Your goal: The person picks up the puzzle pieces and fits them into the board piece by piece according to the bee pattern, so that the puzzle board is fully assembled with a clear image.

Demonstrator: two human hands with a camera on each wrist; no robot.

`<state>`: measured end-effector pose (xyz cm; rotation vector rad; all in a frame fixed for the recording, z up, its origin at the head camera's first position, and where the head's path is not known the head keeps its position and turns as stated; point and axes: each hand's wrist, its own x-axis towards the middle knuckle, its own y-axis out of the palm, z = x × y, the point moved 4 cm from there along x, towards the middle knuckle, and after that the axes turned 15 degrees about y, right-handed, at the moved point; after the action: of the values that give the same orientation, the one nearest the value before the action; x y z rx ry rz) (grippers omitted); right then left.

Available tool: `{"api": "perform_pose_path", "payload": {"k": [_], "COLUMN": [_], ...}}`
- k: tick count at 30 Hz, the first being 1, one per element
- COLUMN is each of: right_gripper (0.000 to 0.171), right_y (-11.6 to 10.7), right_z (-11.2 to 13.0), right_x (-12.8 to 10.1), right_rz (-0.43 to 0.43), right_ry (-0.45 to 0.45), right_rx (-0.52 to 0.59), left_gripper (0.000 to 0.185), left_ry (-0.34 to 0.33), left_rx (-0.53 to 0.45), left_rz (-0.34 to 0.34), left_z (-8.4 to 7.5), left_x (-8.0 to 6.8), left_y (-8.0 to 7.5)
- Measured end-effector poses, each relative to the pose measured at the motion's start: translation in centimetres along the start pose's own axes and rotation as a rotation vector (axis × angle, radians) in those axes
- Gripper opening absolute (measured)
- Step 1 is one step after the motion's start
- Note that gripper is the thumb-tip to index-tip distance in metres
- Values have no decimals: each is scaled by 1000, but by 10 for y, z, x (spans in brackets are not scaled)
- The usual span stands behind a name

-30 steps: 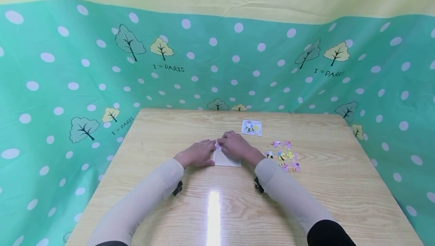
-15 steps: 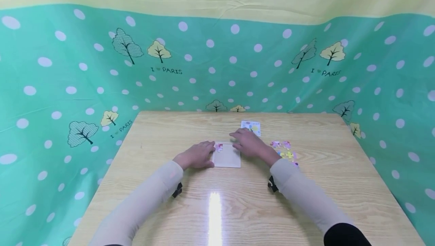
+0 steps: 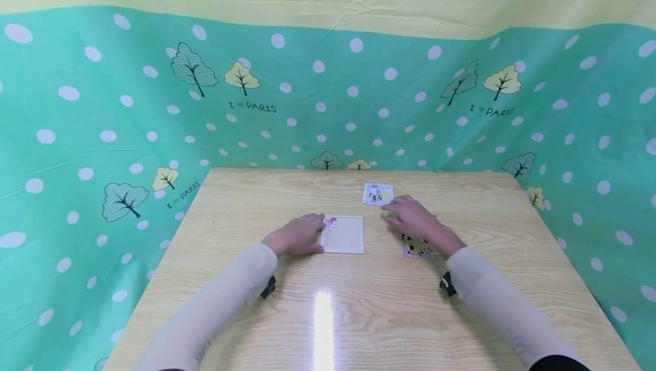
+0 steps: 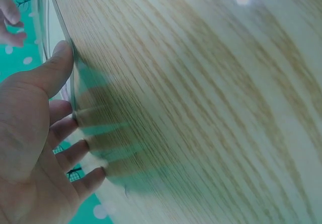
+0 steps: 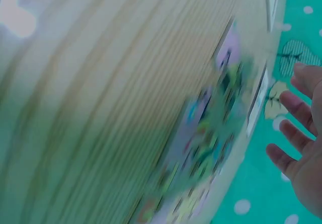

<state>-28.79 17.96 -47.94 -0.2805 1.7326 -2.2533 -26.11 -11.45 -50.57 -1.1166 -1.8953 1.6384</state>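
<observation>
On the wooden table (image 3: 359,303), the left hand (image 3: 299,234) rests flat-fingered against the puzzle tray (image 3: 344,234) while the empty right hand (image 3: 412,220) hovers with fingers loosely spread over the loose puzzle pieces (image 3: 417,246); one piece is best pinched by its edges, with the tray steadied.

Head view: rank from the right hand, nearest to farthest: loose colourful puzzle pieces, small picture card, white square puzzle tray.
From the right hand:
1. Loose colourful puzzle pieces: directly under the hand and wrist, partly hidden.
2. Small picture card: just beyond the fingertips, toward the far edge.
3. White square puzzle tray: off to the left, beside the left hand.
</observation>
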Motion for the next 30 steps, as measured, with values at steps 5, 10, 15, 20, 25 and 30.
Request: {"api": "perform_pose_path", "payload": {"k": [5,10,15,20,25,30], "right_gripper": [35,35,36,33,30,29], "right_y": [-5,-9,-12,-7,-2,-1], "right_z": [-21,-41,-56,-66,-74,-78], "right_x": [-9,-15,-19,-22,-22,-22], "right_rz": [-28,-25,-17,3,14,17], "right_ry": [6,27,66,83,91,90], "right_rx": [-27,-40,-40,-54,-79,-84], "left_gripper": [74,74,76,76,74,74], "left_ry": [-4,1,1,1,4,7], "left_rx": [-6,1,9,6,12,12], "left_rz": [-8,-9,-5,-2,3,7], "left_z": [0,1,0,0,1,2], "left_x": [-1,0,-1,-1,0,1], "left_y": [1,3,2,0,1,1]}}
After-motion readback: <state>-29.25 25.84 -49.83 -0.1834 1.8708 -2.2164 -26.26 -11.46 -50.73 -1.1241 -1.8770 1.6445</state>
